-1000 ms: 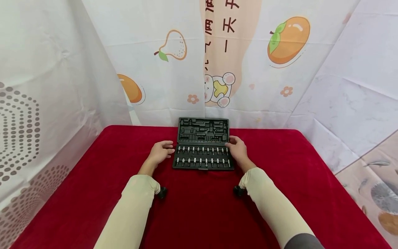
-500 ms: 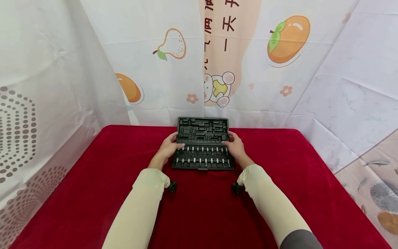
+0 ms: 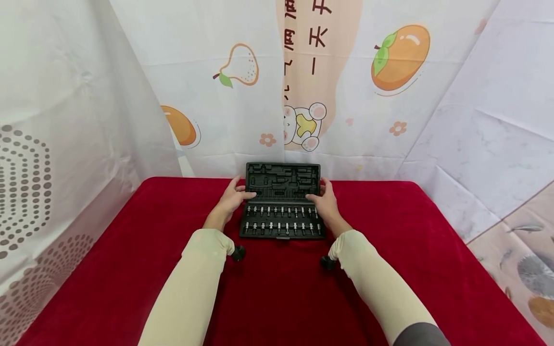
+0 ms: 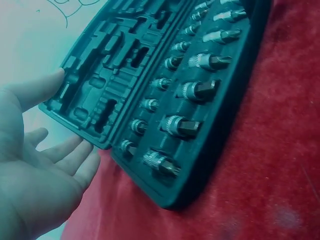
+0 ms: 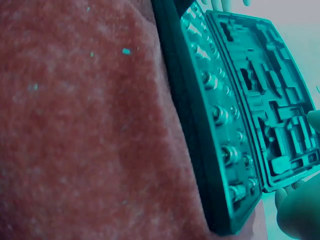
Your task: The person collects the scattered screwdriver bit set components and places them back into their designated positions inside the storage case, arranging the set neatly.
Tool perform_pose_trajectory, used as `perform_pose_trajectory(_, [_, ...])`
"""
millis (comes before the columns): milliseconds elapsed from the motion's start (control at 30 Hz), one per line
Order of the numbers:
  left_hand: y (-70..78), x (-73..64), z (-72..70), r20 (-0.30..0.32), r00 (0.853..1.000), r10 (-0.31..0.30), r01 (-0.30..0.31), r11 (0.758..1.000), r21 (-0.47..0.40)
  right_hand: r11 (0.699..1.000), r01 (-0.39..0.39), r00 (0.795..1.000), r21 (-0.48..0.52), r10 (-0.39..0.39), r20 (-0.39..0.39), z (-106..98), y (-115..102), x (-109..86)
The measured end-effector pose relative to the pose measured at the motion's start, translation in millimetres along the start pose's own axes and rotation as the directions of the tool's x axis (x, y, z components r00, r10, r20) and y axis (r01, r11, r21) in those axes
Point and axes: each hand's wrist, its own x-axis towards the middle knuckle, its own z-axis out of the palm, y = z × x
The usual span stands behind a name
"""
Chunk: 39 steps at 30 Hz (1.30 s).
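A black socket bit case (image 3: 283, 219) lies unfolded at the back of the table, two rows of silver bit sockets (image 4: 197, 91) in its base. Its moulded lid (image 3: 268, 181) tilts up at the rear. My left hand (image 3: 228, 201) holds the lid's left side, thumb over the inner edge, other fingers behind and beside it. At the opposite side my right hand (image 3: 327, 205) grips the lid likewise, its thumb on the inner face and fingers behind. In the right wrist view only part of the right hand (image 5: 300, 212) shows, at the lid's corner.
Red velvety cloth (image 3: 281, 288) covers the table. Close behind the case hangs a white curtain (image 3: 195, 62) with fruit prints. Patterned sheets (image 3: 472, 125) enclose the sides. A small dark device (image 3: 238, 253) hangs under each cuff.
My left hand has come in from the left and taken hold of the lid's side. My right hand's thumb has slid further onto the lid. The lid has risen slightly.
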Motion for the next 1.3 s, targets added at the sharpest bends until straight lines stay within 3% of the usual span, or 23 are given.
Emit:
perform_pose_trajectory(167, [12.4,-5.1,-0.6,-0.004,0.999,0.040,-0.040,0.999,-0.008,0.997,0.041,0.999,0.063,-0.039,-0.033,-1,-7,-0.3])
perform_pose_trajectory(367, [30.0,-11.9,-2.1,0.002,0.997,0.081,-0.081,0.996,0.032,0.993,0.097,0.994,0.062,-0.094,-0.058,-6,-20,-0.9])
perform_pose_trajectory(533, [30.9,-14.7,-3.1,-0.027,0.992,0.127,-0.125,0.989,0.081,0.988,0.152,0.987,0.021,-0.150,-0.054,-11,-25,-6.7])
perform_pose_trajectory(933, [29.0,-35.8,-4.3,-0.053,0.972,0.228,-0.225,0.972,0.066,0.981,0.190,0.981,0.033,-0.188,-0.047,-20,-29,-27.7])
perform_pose_trajectory(1300, [15.3,-55.0,-2.7,-0.092,0.958,0.272,-0.265,0.961,0.080,0.970,0.241,0.966,0.019,-0.237,-0.106,-25,-54,-70.0])
